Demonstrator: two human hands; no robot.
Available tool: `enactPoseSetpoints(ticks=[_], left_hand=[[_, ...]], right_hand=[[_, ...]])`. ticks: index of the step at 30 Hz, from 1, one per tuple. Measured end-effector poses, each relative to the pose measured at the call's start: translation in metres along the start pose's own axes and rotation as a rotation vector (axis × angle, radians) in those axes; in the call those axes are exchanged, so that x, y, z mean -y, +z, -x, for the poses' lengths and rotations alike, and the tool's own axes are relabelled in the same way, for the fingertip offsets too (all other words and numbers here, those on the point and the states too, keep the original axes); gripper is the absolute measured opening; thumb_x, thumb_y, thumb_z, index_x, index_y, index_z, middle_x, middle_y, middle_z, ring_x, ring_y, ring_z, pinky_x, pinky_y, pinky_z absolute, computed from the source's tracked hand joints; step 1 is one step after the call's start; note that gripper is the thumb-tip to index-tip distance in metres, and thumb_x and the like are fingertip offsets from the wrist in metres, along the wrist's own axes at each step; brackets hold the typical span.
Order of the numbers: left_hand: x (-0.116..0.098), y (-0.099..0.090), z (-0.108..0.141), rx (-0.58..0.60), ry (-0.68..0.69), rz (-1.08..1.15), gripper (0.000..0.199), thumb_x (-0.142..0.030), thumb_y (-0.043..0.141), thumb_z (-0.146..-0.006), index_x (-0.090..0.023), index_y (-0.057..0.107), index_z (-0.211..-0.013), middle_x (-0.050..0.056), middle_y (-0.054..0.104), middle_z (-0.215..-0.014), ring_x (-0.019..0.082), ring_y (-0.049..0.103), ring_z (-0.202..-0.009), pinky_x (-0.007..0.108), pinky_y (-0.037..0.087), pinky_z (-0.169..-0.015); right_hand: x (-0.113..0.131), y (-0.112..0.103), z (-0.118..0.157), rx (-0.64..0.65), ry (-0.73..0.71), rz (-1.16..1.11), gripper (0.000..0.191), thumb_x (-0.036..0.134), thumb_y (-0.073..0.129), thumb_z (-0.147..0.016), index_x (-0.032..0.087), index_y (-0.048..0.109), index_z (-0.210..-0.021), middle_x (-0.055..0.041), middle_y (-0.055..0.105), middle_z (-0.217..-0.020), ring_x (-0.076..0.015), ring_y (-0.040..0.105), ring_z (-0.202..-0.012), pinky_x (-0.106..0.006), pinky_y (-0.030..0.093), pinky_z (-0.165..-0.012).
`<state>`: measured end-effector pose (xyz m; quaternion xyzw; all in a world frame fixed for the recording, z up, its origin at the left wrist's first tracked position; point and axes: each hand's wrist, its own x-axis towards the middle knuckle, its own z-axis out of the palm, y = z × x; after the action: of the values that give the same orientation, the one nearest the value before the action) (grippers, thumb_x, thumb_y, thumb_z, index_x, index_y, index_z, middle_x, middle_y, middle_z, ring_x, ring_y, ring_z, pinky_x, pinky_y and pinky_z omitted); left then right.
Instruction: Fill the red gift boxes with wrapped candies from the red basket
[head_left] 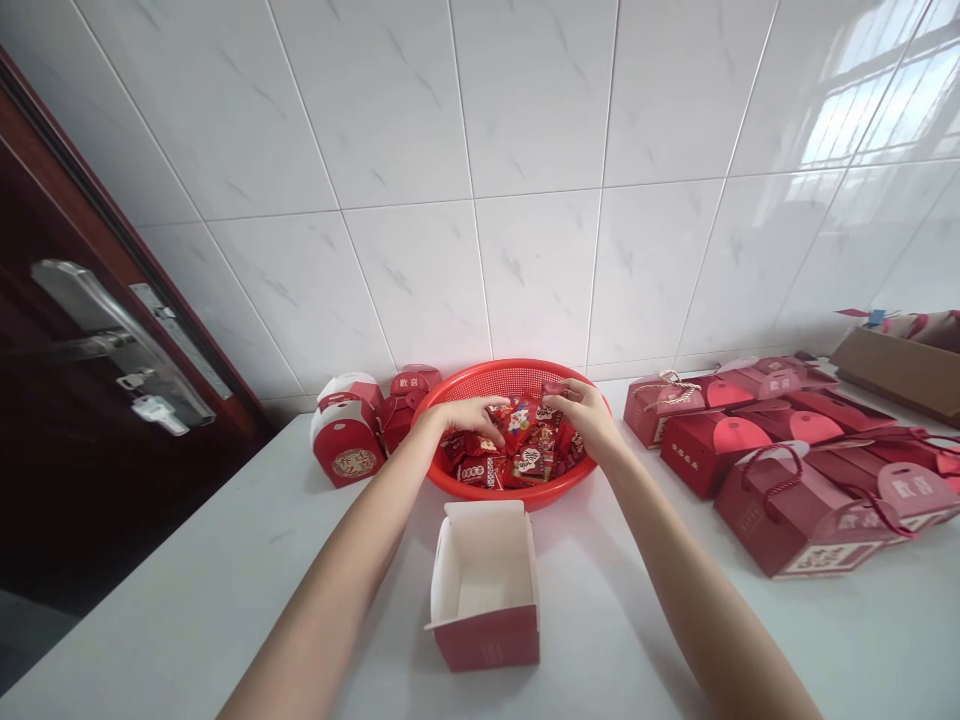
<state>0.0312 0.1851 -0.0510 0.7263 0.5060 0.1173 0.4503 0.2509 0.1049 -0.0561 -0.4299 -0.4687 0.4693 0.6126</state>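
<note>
A red plastic basket (pixel 517 492) holds many red-wrapped candies (pixel 531 462). Over its left part, my left hand (pixel 474 418) reaches in with thumb and fingers apart, close to the wrappers. My right hand (pixel 583 408) is above the right side of the basket, its fingertips closed on a dark red wrapped candy (pixel 555 390). In front of the basket stands an open red box (pixel 487 640) with a white inside, and nothing shows in it.
Closed red gift boxes (pixel 806 520) stand in rows at the right, with a brown carton (pixel 896 368) behind. More red boxes (pixel 349 440) are left of the basket. A tiled wall borders the white table (pixel 247 560); a door is at far left.
</note>
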Motion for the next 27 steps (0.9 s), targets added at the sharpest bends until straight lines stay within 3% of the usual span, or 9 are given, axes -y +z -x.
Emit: enactPoseSetpoints(ticks=[3,5,9,14,20,25,27], left_hand=[[-0.004,0.0,0.004,0.014,0.017,-0.011,0.074,-0.008,0.088,-0.037,-0.024,0.076,-0.108,-0.007,0.068,-0.061,0.019,0.066,-0.063,0.027,0.047,-0.065],[-0.009,-0.001,0.006,-0.038,0.077,0.028,0.061,-0.01,0.087,-0.041,-0.021,0.078,-0.099,-0.006,0.066,-0.06,0.019,0.065,-0.065,0.028,0.047,-0.067],[-0.021,0.001,0.005,-0.212,0.238,0.187,0.039,-0.031,0.087,-0.058,-0.016,0.075,-0.091,0.002,0.073,-0.079,0.021,0.067,-0.084,0.032,0.049,-0.081],[-0.037,0.017,0.0,-0.37,0.366,0.356,0.044,-0.046,0.082,-0.065,-0.013,0.069,-0.09,0.009,0.074,-0.097,0.022,0.068,-0.092,0.036,0.051,-0.089],[-0.051,0.037,0.005,-0.357,0.408,0.355,0.049,-0.052,0.083,-0.063,-0.014,0.067,-0.091,0.009,0.074,-0.1,0.023,0.068,-0.093,0.035,0.052,-0.085],[-0.043,0.029,0.013,-0.275,0.345,0.203,0.039,-0.052,0.06,-0.083,-0.018,0.069,-0.098,0.007,0.075,-0.099,0.022,0.069,-0.095,0.036,0.053,-0.089],[-0.033,0.023,0.015,-0.241,0.271,0.08,0.032,-0.045,0.059,-0.083,-0.019,0.071,-0.095,0.006,0.076,-0.094,0.023,0.07,-0.091,0.036,0.054,-0.086]], right_hand=[[0.0,0.0,-0.001,-0.003,0.007,-0.009,0.019,0.028,0.075,-0.056,0.021,0.068,-0.072,-0.0018,0.075,-0.081,-0.0222,0.069,-0.085,-0.033,0.053,-0.078],[0.001,-0.001,-0.001,-0.001,0.017,-0.013,0.019,0.029,0.075,-0.057,0.021,0.069,-0.073,-0.002,0.075,-0.081,-0.0216,0.069,-0.084,-0.033,0.053,-0.075],[0.003,-0.003,-0.001,0.046,0.041,-0.033,0.023,0.033,0.078,-0.058,0.021,0.07,-0.076,-0.0023,0.074,-0.08,-0.0209,0.068,-0.08,-0.03,0.051,-0.068],[0.005,-0.005,0.001,0.134,0.051,-0.097,0.03,0.038,0.083,-0.059,0.022,0.072,-0.083,-0.0023,0.076,-0.09,-0.0211,0.069,-0.089,-0.03,0.054,-0.075],[0.004,-0.007,0.001,0.159,0.062,-0.112,0.038,0.042,0.085,-0.06,0.022,0.073,-0.09,-0.0028,0.076,-0.091,-0.0203,0.069,-0.085,-0.032,0.053,-0.076],[0.001,-0.006,-0.001,0.101,0.055,-0.094,0.038,0.043,0.085,-0.059,0.022,0.069,-0.086,-0.0015,0.074,-0.087,-0.0193,0.067,-0.082,-0.029,0.049,-0.068],[0.0,-0.006,-0.001,0.061,0.051,-0.093,0.04,0.044,0.084,-0.059,0.024,0.067,-0.088,0.0002,0.073,-0.084,-0.0185,0.066,-0.078,-0.029,0.048,-0.066]])
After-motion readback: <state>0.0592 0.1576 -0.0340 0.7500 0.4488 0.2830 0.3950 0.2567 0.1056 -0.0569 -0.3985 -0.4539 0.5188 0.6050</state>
